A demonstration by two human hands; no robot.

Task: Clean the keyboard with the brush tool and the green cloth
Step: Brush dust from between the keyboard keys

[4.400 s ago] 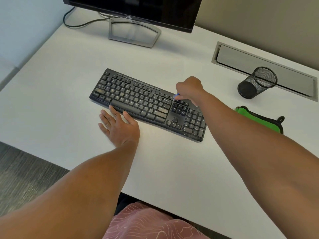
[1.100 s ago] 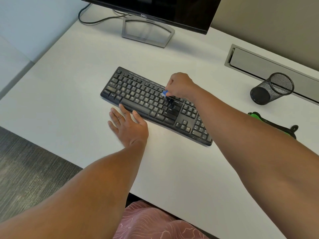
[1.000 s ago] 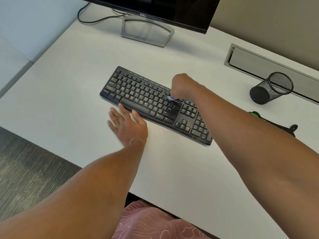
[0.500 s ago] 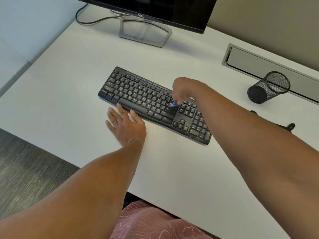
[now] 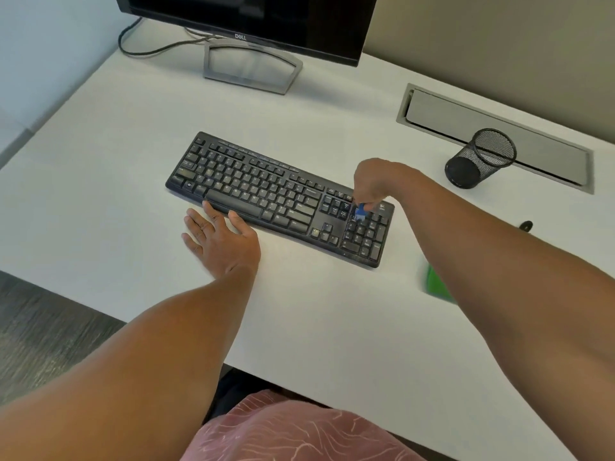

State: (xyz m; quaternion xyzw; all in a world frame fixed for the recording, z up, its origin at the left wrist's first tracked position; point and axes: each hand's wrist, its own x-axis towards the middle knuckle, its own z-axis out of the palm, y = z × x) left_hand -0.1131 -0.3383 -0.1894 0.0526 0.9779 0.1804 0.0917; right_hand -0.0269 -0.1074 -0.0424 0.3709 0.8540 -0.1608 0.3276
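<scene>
Brushing step: right hand [image 5: 377,181] pinches brush [image 5: 359,212] on keyboard [image 5: 266,194] numpad; left hand [image 5: 221,237] flat, fingers touching the front edge. Next probably sweep remaining keys, then cloth [image 5: 436,284].

a dell monitor [image 5: 253,15] and tipped mesh pen cup [image 5: 479,159] sit on the white desk [image 5: 100,154].

Bright, even light, faint shadows; slight motion blur, wide-angle bending at edges.
</scene>
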